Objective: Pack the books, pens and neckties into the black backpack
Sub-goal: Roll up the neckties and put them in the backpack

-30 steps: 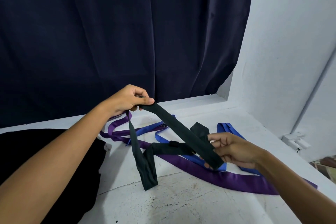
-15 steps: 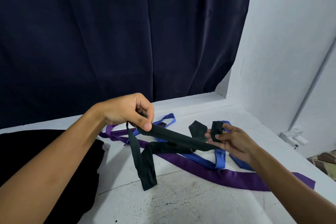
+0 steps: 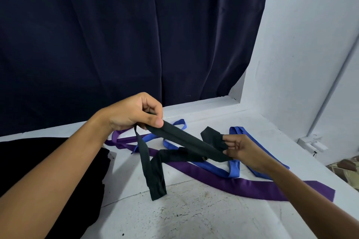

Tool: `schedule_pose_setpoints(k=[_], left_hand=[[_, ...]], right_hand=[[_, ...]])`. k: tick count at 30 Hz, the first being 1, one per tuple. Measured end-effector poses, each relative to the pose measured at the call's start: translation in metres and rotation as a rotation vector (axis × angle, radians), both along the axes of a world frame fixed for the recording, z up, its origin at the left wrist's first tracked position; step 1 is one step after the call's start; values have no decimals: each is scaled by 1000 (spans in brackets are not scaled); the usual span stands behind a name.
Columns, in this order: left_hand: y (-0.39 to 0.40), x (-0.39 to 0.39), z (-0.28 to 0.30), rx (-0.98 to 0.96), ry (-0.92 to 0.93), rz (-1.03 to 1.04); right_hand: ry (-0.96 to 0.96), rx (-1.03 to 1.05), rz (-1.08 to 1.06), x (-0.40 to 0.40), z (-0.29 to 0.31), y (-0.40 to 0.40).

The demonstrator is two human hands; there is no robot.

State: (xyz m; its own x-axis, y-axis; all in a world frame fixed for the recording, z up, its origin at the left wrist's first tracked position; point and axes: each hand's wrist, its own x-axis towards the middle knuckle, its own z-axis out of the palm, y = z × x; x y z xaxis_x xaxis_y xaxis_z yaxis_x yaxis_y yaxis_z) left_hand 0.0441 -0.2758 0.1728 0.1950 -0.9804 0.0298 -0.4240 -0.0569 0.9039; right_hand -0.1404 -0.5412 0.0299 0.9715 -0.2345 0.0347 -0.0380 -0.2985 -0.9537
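I see my left hand pinching the long black fabric necktie between thumb and curled fingers, above the white surface. My right hand pinches the same necktie farther right, so a band stretches between the 2 hands while its tail droops to the surface. Beneath lie a blue satin necktie and a purple satin necktie. The black backpack sits at near left.

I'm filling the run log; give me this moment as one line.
step: folding black necktie | left hand: pinches it | right hand: pinches it | blue necktie, purple necktie: on table
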Motion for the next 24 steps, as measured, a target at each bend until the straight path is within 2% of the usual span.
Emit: schedule_pose_setpoints(k=[6, 11, 16, 18, 21, 24], left_hand=[[-2, 13, 2, -62, 5, 132], [0, 23, -3, -85, 45, 204], [-2, 27, -5, -117, 54, 254], [-3, 28, -5, -122, 48, 275], [-7, 31, -6, -136, 58, 318], [-10, 37, -13, -149, 129, 406]], right_hand=[[49, 29, 121, -5, 6, 7], [69, 63, 140, -6, 15, 13], [115, 202, 171, -10, 21, 24], [141, 235, 267, -13, 23, 28], [196, 140, 360, -14, 20, 24], [197, 245, 502, -16, 31, 28]])
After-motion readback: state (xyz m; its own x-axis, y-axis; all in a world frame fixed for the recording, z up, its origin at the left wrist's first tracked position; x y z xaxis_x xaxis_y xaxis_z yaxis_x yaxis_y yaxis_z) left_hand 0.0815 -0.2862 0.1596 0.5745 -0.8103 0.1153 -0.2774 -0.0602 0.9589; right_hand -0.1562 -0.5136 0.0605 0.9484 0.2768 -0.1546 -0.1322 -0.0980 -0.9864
